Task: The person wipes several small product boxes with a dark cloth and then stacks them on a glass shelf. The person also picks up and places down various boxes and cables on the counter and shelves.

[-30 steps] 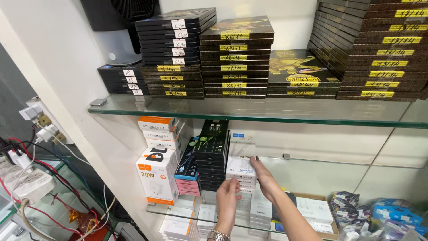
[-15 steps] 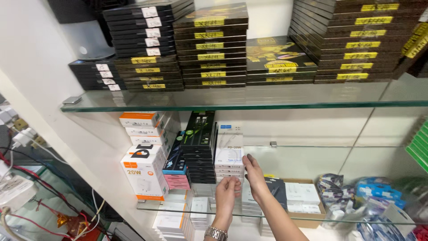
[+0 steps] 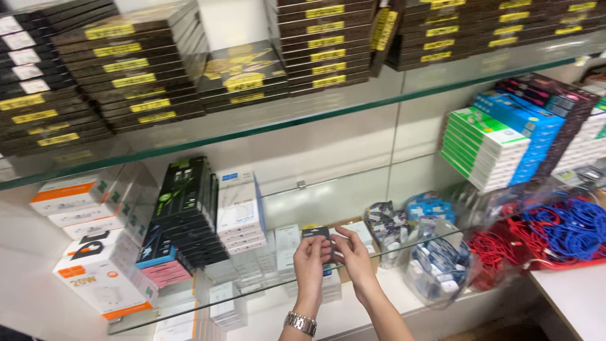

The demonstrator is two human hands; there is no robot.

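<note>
Both hands, left hand (image 3: pixel 309 256) and right hand (image 3: pixel 353 252), pinch a small dark box (image 3: pixel 317 239) by its edges, raised before the glass shelf (image 3: pixel 265 287) beside stacked white boxes (image 3: pixel 240 211).

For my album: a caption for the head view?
Both hands hold a small dark box before glass shelves of stacked boxes.

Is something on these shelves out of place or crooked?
Yes. On the top glass shelf, one black box with yellow labels stands tilted on edge between flat stacks. Lower down, the stack of black boxes leans. Both hands hold a small dark box.
</note>
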